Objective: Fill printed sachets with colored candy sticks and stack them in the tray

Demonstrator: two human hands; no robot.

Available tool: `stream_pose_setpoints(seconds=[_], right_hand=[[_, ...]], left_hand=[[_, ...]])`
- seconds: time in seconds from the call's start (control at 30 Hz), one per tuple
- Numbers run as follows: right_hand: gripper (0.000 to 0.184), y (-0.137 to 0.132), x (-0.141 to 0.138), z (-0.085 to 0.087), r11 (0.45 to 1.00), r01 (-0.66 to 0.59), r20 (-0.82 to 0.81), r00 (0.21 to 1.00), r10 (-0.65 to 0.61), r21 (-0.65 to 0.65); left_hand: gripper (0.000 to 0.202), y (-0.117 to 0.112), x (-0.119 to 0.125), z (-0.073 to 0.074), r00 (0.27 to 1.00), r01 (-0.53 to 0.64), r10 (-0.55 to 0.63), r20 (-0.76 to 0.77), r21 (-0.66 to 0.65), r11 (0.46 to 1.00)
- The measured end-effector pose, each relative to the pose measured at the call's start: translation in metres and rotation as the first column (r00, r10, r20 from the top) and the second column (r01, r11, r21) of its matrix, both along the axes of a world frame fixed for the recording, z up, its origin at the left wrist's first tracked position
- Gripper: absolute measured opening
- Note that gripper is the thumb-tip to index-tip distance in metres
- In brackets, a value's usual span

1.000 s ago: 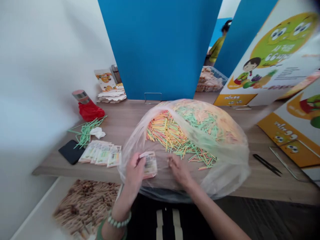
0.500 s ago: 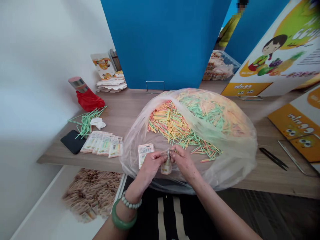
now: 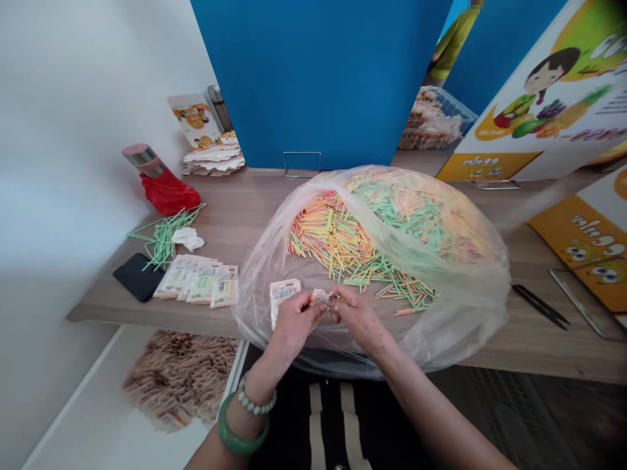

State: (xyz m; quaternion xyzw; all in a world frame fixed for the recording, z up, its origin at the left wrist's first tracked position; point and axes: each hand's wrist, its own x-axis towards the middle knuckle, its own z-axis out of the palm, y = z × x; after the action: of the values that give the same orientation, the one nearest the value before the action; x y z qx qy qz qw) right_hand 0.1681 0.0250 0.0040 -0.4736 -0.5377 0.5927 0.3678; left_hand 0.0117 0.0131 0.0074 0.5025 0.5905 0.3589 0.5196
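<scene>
Both hands meet at the near edge of the table (image 3: 245, 215), over the front lip of a big clear plastic bag (image 3: 460, 307). The left hand (image 3: 294, 320) and the right hand (image 3: 357, 316) each pinch 1 end of a small packet (image 3: 321, 297), fingertips closed on it, so it hangs between them just above the bag's film. What is inside the packet is too small to tell.

At 9 o'clock of the packet, just beside the left hand, a flat printed sachet (image 3: 283, 294) lies on the bag. At 12 o'clock a heap of coloured sticks (image 3: 343, 241), yellow, orange and green, fills the open bag and spreads toward 2 o'clock under the film.

The left wrist wears a bead bracelet (image 3: 255, 401) and a green bangle (image 3: 240, 437).

Farther out at 9 o'clock, a row of sachets (image 3: 200, 284) lies fanned on the table, with a black phone (image 3: 137, 277) touching its left end. At 10 o'clock sit a bunch of green sticks (image 3: 166, 235), a crumpled white tissue (image 3: 189, 239) and a red pouch (image 3: 169, 192). A black tool (image 3: 541, 305) lies at 3 o'clock, well apart from the bag. A blue partition (image 3: 318, 78) stands at 12 o'clock, and past its right edge a person in a yellow-green top (image 3: 453, 42) is partly seen.
</scene>
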Motion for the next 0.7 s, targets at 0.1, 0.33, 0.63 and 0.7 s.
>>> stream_pose_setpoints(seconds=[0.1, 0.33, 0.63, 0.7], right_hand=[[0.020, -0.002, -0.005, -0.008, 0.999, 0.032, 0.037, 0.999, -0.033, 0.030], [0.014, -0.001, 0.002, -0.001, 0.991, 0.124, -0.031, 0.992, -0.126, -0.051], [0.016, 0.010, -0.015, 0.057, 0.927, 0.369, -0.455, 0.839, -0.297, 0.074], [0.016, 0.009, -0.023, 0.054, 0.913, 0.384, -0.452, 0.844, -0.289, 0.135]], left_hand=[[0.023, -0.005, 0.002, 0.002, 0.955, 0.142, -0.084, -0.285, 0.192, 0.971], [0.026, -0.008, -0.006, -0.004, 1.000, -0.009, 0.010, 0.030, -0.010, 1.000], [0.031, -0.011, 0.002, 0.006, 0.966, 0.030, -0.004, 0.257, -0.099, 0.995], [0.033, -0.011, 0.005, 0.007, 0.959, 0.043, -0.013, 0.284, -0.100, 0.994]])
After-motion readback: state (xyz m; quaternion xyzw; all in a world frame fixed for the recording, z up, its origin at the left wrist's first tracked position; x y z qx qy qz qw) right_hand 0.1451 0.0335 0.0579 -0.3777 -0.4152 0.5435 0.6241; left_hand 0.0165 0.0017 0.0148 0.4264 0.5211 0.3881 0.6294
